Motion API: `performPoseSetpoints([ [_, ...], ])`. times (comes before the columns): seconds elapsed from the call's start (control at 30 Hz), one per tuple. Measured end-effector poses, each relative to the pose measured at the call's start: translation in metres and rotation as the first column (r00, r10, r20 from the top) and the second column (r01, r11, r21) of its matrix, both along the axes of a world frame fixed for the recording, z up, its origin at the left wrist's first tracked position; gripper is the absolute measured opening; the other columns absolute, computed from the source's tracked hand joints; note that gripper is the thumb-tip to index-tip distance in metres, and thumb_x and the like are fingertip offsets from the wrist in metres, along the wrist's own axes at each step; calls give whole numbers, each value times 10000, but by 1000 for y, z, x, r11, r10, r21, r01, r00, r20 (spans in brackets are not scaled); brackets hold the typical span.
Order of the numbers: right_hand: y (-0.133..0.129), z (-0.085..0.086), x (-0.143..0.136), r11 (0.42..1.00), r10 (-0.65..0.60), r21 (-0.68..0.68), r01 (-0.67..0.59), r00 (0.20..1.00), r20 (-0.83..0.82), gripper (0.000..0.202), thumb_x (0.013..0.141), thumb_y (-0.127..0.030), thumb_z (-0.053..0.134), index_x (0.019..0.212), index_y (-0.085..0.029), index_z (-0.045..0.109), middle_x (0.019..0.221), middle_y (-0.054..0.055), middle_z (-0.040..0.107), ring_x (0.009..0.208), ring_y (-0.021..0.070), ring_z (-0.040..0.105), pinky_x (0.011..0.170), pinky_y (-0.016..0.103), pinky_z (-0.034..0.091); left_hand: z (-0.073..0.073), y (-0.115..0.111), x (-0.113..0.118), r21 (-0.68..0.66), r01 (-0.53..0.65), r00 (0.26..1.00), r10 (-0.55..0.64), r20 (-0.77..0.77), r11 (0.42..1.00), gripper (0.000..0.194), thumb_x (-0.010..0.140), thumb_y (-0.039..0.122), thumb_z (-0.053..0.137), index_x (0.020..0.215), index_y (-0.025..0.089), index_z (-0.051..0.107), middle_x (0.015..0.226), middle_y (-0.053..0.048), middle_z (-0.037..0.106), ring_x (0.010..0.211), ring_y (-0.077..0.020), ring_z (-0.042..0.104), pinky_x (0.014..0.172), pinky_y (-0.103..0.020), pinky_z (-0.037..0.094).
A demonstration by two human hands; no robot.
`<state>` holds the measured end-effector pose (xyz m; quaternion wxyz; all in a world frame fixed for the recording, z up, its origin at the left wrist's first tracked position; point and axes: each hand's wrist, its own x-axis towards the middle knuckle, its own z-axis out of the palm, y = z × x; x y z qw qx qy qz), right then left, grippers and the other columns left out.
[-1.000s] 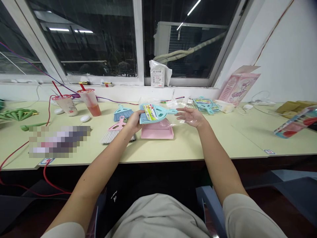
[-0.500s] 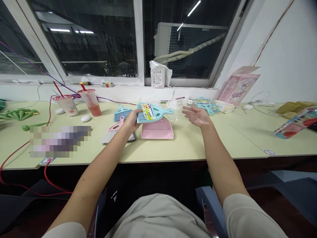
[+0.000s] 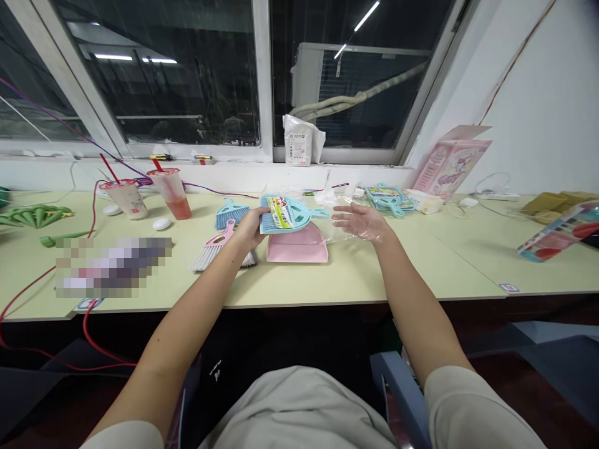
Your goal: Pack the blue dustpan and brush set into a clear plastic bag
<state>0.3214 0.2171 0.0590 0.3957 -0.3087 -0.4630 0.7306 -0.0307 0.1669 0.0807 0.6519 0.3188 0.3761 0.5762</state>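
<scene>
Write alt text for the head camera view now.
A person's left hand holds a labelled blue brush over a pink dustpan on a table; the open right hand touches clear plastic. Two drink cups stand at left.

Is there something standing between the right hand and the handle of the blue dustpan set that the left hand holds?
Only clear plastic shows there, around the right hand and close to the handle; no solid thing visibly blocks the gap.
</scene>
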Motion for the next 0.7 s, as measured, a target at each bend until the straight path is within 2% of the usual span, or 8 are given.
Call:
performPoseSetpoints([
  [0.2,3,1,9,999,-41,7,42,996,-75,448,1097,-366,339,1352,-138,627,1138,165,793,971,275,799,649,362,679,-2,4,-2,25,4,1000,-5,10,1000,405,873,107,614,1269,88,699,1028,-144,825,827,-267,819,766,-336,678],
  [0.33,4,0,7,999,-48,-11,47,996,-76,436,1084,-369,359,1353,-150,623,1108,161,797,966,276,794,653,377,680,-3,4,-1,4,7,1000,-7,17,1000,423,857,97,620,1271,83,704,1018,-146,828,829,-276,821,787,-345,679],
  [0.47,4,-1,3,999,-39,-30,37,996,-74,426,1084,-370,360,1326,-152,634,1076,156,794,929,261,789,723,388,681,-2,4,0,-43,-13,1000,14,21,999,430,856,97,628,1279,85,705,1003,-146,830,844,-286,822,801,-350,678],
  [0.6,-1,-1,-6,999,-31,-37,28,998,-60,404,1079,-383,371,1311,-176,629,1148,169,778,1033,301,781,877,510,671,-1,2,1,-52,-19,1000,20,18,998,448,858,115,628,1299,93,700,1014,-146,830,867,-300,821,830,-378,678],
  [0.7,-7,1,-16,999,-3,-37,3,1000,-12,406,1078,-380,383,1322,-157,619,1199,193,767,1084,330,775,920,558,654,1,1,2,-60,-14,1000,15,12,998,449,865,121,620,1306,85,695,1018,-149,829,863,-299,821,829,-381,680],
])
